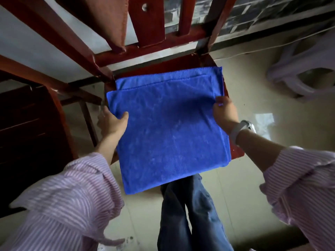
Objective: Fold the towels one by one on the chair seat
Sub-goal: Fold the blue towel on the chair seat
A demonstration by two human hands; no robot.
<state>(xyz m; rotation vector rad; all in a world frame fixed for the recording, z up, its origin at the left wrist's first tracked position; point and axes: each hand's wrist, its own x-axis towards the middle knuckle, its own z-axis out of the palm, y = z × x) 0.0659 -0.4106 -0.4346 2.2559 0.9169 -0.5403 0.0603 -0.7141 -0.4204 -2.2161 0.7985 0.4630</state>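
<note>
A blue towel (170,127) lies folded over on the red wooden chair seat (188,62), its near edge hanging past the seat's front. More blue towel layers (163,77) show at the back, under the top fold. My left hand (112,122) grips the towel's left edge, thumb on top. My right hand (224,113) pinches the right edge near the far corner; a white watch sits on that wrist.
The red chair back (150,24) rises behind the seat, with a brown cloth (108,19) draped on it. A dark wooden piece of furniture (27,131) stands at the left. A white plastic stool (306,69) sits on the tiled floor at the right. My legs are below the seat.
</note>
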